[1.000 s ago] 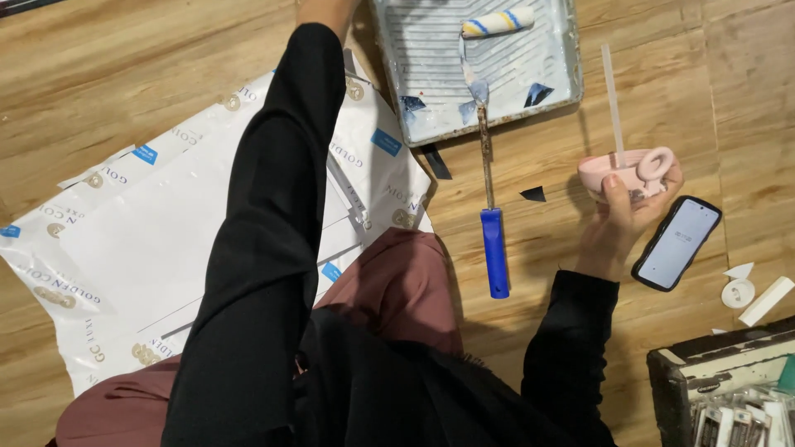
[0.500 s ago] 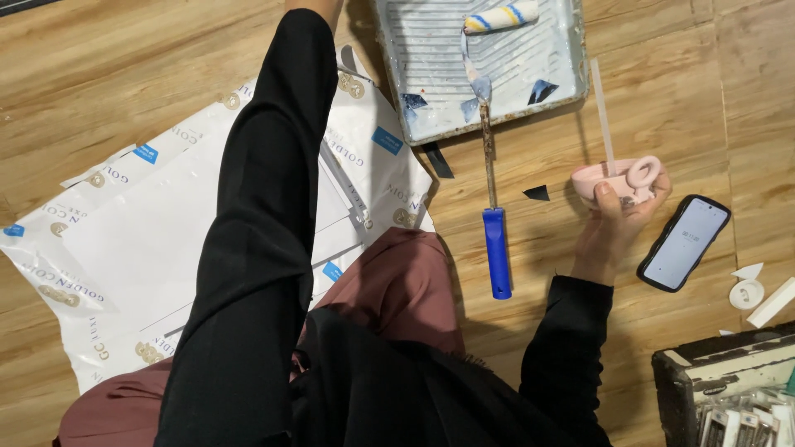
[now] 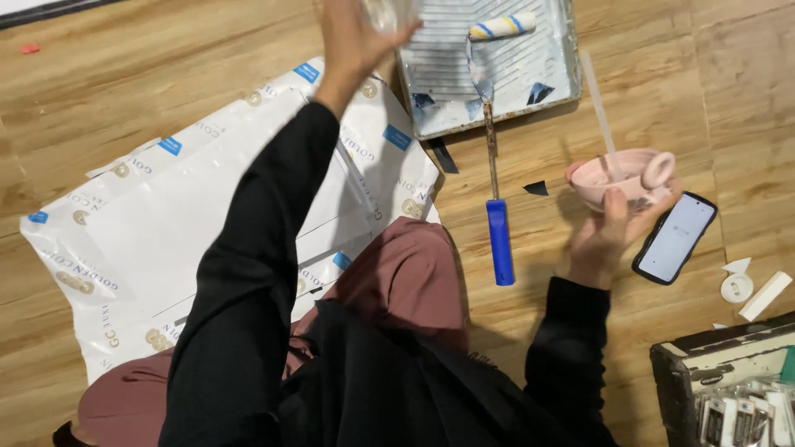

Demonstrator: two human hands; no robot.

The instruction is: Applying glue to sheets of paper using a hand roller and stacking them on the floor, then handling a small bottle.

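My right hand (image 3: pixel 607 234) grips a pink bowl (image 3: pixel 623 175) with a ring handle, held just above the wooden floor, and a pale stick (image 3: pixel 599 112) stands in it. My left hand (image 3: pixel 354 40) is stretched far forward at the near left corner of a grey paint tray (image 3: pixel 556 58). Its fingers close around a small clear container (image 3: pixel 387 12) that the frame's top edge cuts off. A paint roller with a blue handle (image 3: pixel 499 242) leans from the floor into the tray, its striped sleeve (image 3: pixel 502 26) resting inside.
A black phone (image 3: pixel 675 237) with a lit screen lies right of the bowl. White plastic bags (image 3: pixel 182 199) are spread on the floor at left. A dark toolbox (image 3: pixel 725 389) sits at the bottom right, with small white parts (image 3: pixel 750 286) above it.
My left hand, earlier cut off at the top, is now in view holding the clear container. My right hand still holds the pink bowl, shifted slightly.
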